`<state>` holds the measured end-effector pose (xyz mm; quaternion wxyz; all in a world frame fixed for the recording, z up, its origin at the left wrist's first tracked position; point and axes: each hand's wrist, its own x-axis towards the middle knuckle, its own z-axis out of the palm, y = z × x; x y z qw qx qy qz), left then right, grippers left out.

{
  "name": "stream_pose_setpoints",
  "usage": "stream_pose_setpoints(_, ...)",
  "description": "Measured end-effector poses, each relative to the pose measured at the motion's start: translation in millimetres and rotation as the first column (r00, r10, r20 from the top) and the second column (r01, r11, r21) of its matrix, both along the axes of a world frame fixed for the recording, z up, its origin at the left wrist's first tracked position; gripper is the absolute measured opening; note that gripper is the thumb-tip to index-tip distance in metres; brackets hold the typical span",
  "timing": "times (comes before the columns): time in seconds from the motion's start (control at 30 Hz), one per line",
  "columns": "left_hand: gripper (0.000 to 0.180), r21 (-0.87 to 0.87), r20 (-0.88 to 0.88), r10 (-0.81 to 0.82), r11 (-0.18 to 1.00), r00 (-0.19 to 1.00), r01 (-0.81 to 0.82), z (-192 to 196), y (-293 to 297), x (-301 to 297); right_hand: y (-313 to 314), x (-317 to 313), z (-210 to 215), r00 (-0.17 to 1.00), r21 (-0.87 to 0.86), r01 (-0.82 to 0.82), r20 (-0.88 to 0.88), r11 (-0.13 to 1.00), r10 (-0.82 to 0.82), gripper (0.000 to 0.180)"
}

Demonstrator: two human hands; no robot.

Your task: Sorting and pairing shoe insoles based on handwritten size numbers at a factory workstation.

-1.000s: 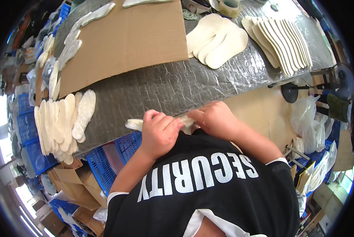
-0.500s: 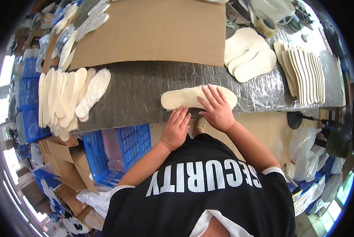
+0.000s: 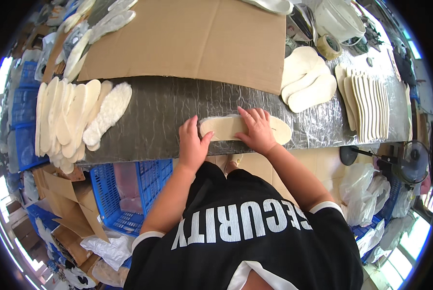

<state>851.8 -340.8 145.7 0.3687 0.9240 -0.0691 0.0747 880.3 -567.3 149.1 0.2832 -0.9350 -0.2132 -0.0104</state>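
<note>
A cream insole (image 3: 226, 127) lies lengthwise near the front edge of the dark worktable, with a small dark mark close to its right end. Across its right half lies my right hand (image 3: 258, 130), thumb at the near edge and fingers reaching over to the far edge, gripping it. My left hand (image 3: 193, 146) is at the insole's left end, thumb and fingers apart, with the thumb tip at the near edge. Whether the left fingers touch the rim I cannot tell.
Fanned insoles (image 3: 66, 118) and a fluffy one (image 3: 108, 115) lie left. A cardboard sheet (image 3: 187, 41) covers the back. On the right are loose insoles (image 3: 313, 92), a standing row of insoles (image 3: 368, 104), tape (image 3: 328, 47) and a white bucket (image 3: 339, 20). A blue crate (image 3: 117, 195) stands below.
My right hand has gone from lying flat on the insole to gripping across it. My left hand has moved left to the insole's end, its thumb spreading from the fingers.
</note>
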Motion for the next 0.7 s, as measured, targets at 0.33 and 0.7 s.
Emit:
stream_pose_setpoints(0.33, 0.024, -0.514, -0.444, -0.175, 0.853, 0.879, -0.089, 11.4, 7.3, -0.3, 8.1, -10.2, 31.7, 0.999, 0.024, -0.019, 0.049, 1.000, 0.018, 0.045)
stream_pose_setpoints(0.7, 0.024, -0.694, -0.363, -0.206, 0.710, 0.909, -0.116, 20.9, 3.6, -4.9, 20.1, -0.2, 32.7, 0.996, 0.045, -0.088, -0.021, 0.995, 0.089, 0.015)
